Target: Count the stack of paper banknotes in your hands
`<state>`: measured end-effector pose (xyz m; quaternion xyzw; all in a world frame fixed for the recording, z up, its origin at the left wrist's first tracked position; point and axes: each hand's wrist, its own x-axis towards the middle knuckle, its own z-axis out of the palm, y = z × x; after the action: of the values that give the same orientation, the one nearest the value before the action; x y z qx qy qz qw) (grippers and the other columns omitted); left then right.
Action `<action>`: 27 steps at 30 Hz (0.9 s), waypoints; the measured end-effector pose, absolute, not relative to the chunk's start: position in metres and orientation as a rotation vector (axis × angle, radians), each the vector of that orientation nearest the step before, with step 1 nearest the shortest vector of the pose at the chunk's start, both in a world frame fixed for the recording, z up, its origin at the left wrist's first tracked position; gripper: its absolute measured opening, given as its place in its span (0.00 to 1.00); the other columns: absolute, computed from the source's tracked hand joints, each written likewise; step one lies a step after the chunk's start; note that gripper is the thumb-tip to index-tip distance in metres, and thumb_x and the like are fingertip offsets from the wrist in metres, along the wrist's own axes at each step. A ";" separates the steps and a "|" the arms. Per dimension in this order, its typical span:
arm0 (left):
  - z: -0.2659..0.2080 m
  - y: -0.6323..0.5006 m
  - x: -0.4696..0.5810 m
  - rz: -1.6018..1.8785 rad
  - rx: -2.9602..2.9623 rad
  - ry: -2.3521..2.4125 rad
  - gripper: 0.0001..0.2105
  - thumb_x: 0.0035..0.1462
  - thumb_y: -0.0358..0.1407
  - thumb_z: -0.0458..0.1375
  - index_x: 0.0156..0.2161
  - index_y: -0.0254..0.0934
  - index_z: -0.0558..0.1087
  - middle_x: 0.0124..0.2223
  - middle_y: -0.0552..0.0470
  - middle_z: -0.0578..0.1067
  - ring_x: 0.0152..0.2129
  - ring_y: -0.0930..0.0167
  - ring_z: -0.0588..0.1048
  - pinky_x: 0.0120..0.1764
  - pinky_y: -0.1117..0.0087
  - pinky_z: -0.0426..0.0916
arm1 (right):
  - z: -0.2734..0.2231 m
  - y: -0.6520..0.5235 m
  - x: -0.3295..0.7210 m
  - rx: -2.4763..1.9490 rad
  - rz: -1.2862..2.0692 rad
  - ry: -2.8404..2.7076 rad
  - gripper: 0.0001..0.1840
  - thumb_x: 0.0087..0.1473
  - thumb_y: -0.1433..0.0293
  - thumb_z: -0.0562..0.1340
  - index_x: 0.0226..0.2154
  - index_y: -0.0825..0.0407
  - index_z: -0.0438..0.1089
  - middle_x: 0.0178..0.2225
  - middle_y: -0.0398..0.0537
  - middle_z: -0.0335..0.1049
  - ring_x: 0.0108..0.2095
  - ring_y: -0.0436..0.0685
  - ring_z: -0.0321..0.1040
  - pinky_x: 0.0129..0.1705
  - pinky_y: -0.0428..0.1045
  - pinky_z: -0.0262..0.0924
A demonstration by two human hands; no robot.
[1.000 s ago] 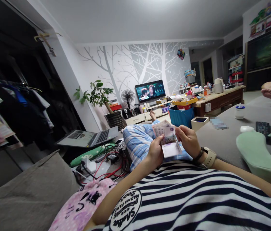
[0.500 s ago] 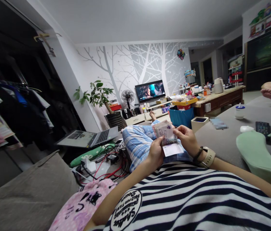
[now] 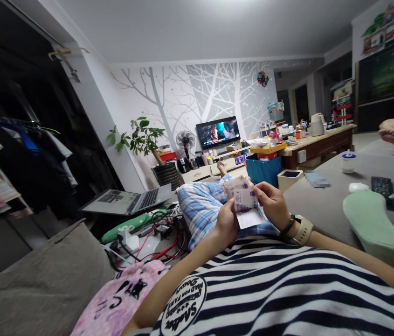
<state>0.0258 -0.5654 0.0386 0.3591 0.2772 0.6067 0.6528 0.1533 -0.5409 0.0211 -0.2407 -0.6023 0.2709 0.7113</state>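
A fanned stack of banknotes (image 3: 241, 195) marked with a 5 is held up over my lap. My left hand (image 3: 227, 220) grips the stack at its lower left, thumb across the front. At the upper right edge, my right hand (image 3: 272, 201) pinches a note between thumb and forefinger. A pale paper piece (image 3: 251, 218) hangs below the notes, and its kind is unclear. A dark bracelet and a beige watch (image 3: 302, 229) are on my right wrist. Blue plaid trousers (image 3: 200, 200) cover my legs beneath.
To my left are an open laptop (image 3: 132, 200), tangled cables (image 3: 169, 233) and a pink cloth (image 3: 123, 298). On the grey sofa at right lie a green neck pillow (image 3: 368, 219), a remote (image 3: 382, 186) and a small jar (image 3: 348, 163). Another person's foot (image 3: 392, 133) rests at far right.
The front note has turned slightly downward, covering more of the stack's lower edge. My right fingers have shifted a little on it. My left hand stays in place.
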 end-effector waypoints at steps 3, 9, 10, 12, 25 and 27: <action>0.039 -0.566 0.026 1.383 0.807 0.640 0.17 0.60 0.36 0.57 0.51 0.29 0.77 0.40 0.42 0.84 0.39 0.57 0.83 0.48 0.56 0.76 | 0.022 -0.543 0.153 -0.533 0.605 -1.333 0.22 0.57 0.49 0.63 0.24 0.49 0.67 0.21 0.39 0.59 0.22 0.51 0.53 0.26 0.48 0.52; 0.041 -0.568 0.027 1.393 0.809 0.644 0.17 0.60 0.35 0.56 0.51 0.29 0.78 0.40 0.42 0.84 0.38 0.57 0.83 0.48 0.56 0.77 | 0.022 -0.544 0.154 -0.550 0.587 -1.345 0.23 0.58 0.49 0.62 0.24 0.49 0.66 0.20 0.39 0.58 0.22 0.51 0.53 0.25 0.48 0.52; 0.041 -0.569 0.027 1.388 0.818 0.644 0.17 0.60 0.35 0.57 0.50 0.29 0.78 0.40 0.42 0.84 0.38 0.57 0.83 0.47 0.56 0.77 | 0.022 -0.544 0.154 -0.550 0.588 -1.346 0.23 0.57 0.48 0.62 0.23 0.49 0.66 0.20 0.39 0.57 0.22 0.51 0.53 0.25 0.48 0.52; 0.042 -0.570 0.027 1.375 0.832 0.644 0.17 0.60 0.37 0.58 0.50 0.30 0.78 0.40 0.42 0.84 0.39 0.57 0.83 0.47 0.56 0.77 | 0.022 -0.545 0.154 -0.545 0.596 -1.346 0.23 0.57 0.48 0.63 0.23 0.49 0.66 0.20 0.39 0.57 0.22 0.51 0.53 0.25 0.48 0.52; 0.040 -0.568 0.025 1.348 0.837 0.627 0.17 0.58 0.37 0.58 0.50 0.31 0.78 0.40 0.42 0.84 0.40 0.56 0.83 0.46 0.56 0.77 | 0.026 -0.550 0.154 -0.519 0.624 -1.362 0.25 0.56 0.46 0.63 0.23 0.48 0.66 0.19 0.39 0.56 0.21 0.50 0.52 0.24 0.48 0.51; 0.040 -0.567 0.025 1.347 0.840 0.629 0.17 0.59 0.36 0.58 0.50 0.31 0.78 0.39 0.42 0.84 0.39 0.57 0.83 0.46 0.56 0.77 | 0.026 -0.550 0.155 -0.517 0.630 -1.362 0.25 0.56 0.46 0.63 0.23 0.48 0.66 0.19 0.39 0.56 0.21 0.50 0.52 0.23 0.48 0.50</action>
<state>0.0253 -0.5673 0.0402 0.3707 0.2777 0.5946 0.6572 0.1547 -0.5502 0.0263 -0.2323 -0.6116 0.2830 0.7014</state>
